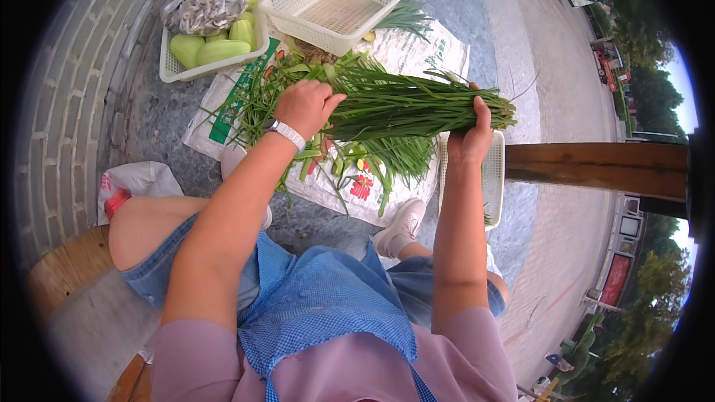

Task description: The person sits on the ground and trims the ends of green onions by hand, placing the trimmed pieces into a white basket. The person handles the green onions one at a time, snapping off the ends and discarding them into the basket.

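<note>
A thick bunch of long green garlic chives (408, 103) lies level in my right hand (472, 128), which is closed around it near the cut stem ends, thumb on top. My left hand (310, 106), with a watch at its wrist, is at the leafy end with curled fingers; whether it pinches any leaves I cannot tell. More chives (410, 159) lie under the bunch on a printed white woven sack (447, 47). Loose leaves and green trimmings (251, 100) are scattered beneath and beyond my left hand.
A white plastic basket (260, 11) holds pale green squashes (223, 51) and a plastic bag of greyish pieces (204, 3). Beside it a second basket (335, 3) is tilted near other green leaves (405, 19). Another basket (496, 178) stands behind my right forearm, near a wooden post (597, 170).
</note>
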Motion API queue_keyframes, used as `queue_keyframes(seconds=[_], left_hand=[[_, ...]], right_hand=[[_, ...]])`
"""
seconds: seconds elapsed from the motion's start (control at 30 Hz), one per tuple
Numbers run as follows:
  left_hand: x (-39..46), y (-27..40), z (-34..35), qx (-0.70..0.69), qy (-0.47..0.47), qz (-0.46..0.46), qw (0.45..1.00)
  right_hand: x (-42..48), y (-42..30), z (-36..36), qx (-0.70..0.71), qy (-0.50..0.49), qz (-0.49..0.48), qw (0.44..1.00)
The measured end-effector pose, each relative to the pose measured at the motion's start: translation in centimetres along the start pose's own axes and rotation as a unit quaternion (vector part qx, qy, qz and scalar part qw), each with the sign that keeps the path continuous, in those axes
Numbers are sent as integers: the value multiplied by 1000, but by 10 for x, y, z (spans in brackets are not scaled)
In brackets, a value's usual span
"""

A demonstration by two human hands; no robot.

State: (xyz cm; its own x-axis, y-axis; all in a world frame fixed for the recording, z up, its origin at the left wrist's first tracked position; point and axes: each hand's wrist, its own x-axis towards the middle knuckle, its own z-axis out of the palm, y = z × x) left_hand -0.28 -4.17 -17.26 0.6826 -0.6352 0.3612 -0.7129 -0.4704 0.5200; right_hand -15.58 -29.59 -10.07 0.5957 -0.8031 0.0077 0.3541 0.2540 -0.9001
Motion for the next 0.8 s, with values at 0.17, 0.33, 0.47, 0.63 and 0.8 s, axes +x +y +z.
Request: queue_keyframes(seconds=[0.17,0.33,0.47,0.63,0.8], left_hand=[[-1,56,-5,-245,59,-76,965],[-9,99,6,-182,81,-144,969],[-8,98,8,-404,58,-249,878],[-23,58,14,-260,96,-208,938],[-65,-53,24,-18,25,-330,943]], right_hand=[[-14,-7,15,31,-10,5,999],[-32,-6,33,20,-61,-21,998],[-39,-6,32,7,-106,-26,994],[-39,-4,42,15,-107,-27,994],[-33,17,49,-5,-122,-12,992]])
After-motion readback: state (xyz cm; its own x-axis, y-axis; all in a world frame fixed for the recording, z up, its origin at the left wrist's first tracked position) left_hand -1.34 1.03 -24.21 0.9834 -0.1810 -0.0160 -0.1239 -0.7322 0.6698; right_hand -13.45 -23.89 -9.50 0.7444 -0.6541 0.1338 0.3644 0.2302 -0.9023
